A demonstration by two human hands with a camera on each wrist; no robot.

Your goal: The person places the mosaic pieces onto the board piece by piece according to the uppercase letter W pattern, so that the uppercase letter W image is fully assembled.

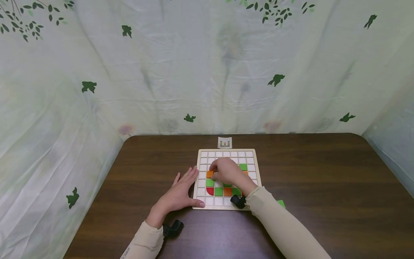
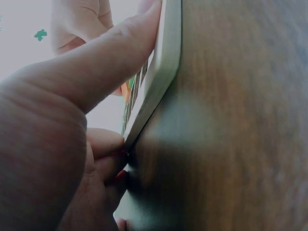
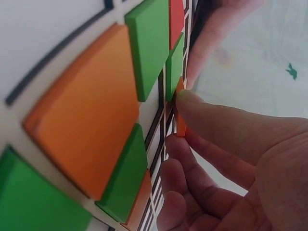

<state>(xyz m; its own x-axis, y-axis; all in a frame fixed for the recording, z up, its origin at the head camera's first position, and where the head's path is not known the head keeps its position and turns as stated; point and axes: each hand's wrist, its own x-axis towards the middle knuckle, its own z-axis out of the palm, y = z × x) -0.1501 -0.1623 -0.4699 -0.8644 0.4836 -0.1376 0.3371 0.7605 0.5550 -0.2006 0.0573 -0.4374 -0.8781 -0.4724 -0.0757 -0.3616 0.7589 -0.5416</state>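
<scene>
A square board (image 1: 200, 203) with a pale wooden frame and a grid of white cells lies on the table. My right hand (image 1: 231, 172) reaches over it and pinches an orange square tile (image 3: 181, 120) between thumb and fingers, at a cell in the left part of the grid. Nearer to me are a green tile (image 1: 210, 182), then a red tile with a rounded corner (image 1: 210, 191). An orange tile (image 1: 228, 191) sits in the same row as the red one, between green tiles. My left hand (image 1: 178, 196) rests against the board's left edge, fingers extended, thumb at the near corner.
A small printed card (image 1: 224, 142) lies just beyond the board's far edge. On the brown table (image 1: 323, 172), a green piece (image 1: 281, 203) shows partly behind my right sleeve. Another green tile (image 1: 243, 167) sits in the board's right part. A patterned white curtain hangs behind.
</scene>
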